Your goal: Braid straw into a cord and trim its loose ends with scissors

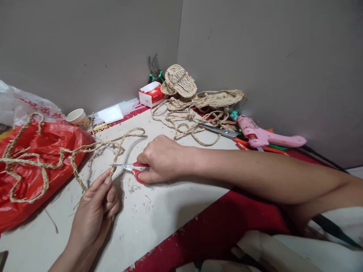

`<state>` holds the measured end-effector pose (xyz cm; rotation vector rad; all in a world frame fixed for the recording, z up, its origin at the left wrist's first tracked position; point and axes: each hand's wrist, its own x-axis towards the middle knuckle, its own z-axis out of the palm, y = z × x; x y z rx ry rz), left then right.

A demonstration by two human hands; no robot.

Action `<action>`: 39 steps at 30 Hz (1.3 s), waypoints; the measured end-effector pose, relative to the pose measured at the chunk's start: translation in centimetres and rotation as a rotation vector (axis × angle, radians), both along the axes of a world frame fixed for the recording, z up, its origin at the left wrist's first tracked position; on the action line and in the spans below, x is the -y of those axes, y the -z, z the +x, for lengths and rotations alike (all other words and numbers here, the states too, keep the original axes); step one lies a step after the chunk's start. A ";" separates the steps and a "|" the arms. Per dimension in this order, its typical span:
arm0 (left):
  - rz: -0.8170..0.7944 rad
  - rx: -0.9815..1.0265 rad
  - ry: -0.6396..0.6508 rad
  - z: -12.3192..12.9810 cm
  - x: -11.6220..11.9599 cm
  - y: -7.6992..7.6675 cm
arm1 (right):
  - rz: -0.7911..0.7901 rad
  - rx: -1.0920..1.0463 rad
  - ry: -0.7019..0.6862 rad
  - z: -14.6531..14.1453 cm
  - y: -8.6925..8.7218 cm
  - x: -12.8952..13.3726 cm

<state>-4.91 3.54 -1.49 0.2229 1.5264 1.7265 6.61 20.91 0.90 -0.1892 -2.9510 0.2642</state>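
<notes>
My left hand (pixel 98 206) pinches a braided straw rope (pixel 74 166) between thumb and fingers. From there the rope loops up and runs left onto a red plastic bag (pixel 61 139). In my right hand (pixel 161 158) is a small pair of scissors (pixel 138 173) with red handles, its thumb and fingers in the loops. The blades point left and meet the rope just above my left fingertips. Whether they have cut into it I cannot tell. Small straw scraps lie on the pale board (pixel 141 226) below.
Coiled straw braid (pixel 180 81) is heaped at the back, beside a red tissue box (pixel 151 94) and green-handled pruners (pixel 155 71). A paper cup (pixel 78 118) and glue sticks (pixel 129 108) lie back left. A pink glue gun (pixel 263 132) and larger shears (pixel 219 130) are at right, near grey walls.
</notes>
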 end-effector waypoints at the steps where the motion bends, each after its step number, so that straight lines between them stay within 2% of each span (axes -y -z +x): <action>1: 0.001 0.002 -0.004 0.0 0.0 0.0 | -0.033 -0.008 -0.005 0.0 0.0 -0.1; 6: 0.012 0.009 0.005 0.0 0.1 0.0 | -0.176 -0.033 -0.024 -0.1 0.2 -0.5; 10: 0.016 0.004 0.011 -0.2 0.3 0.2 | -0.206 -0.026 -0.043 -0.1 0.3 -0.7; 17: 0.053 0.028 0.020 -0.6 0.1 0.2 | -0.085 -0.047 -0.059 -0.2 0.9 -1.1; 26: 0.090 0.096 0.024 -0.9 0.2 0.2 | 0.238 -0.077 -0.115 -0.4 1.8 -1.2; 39: 0.111 0.136 -0.001 -1.1 -0.1 0.1 | 0.165 0.022 -0.086 -0.5 1.3 -0.7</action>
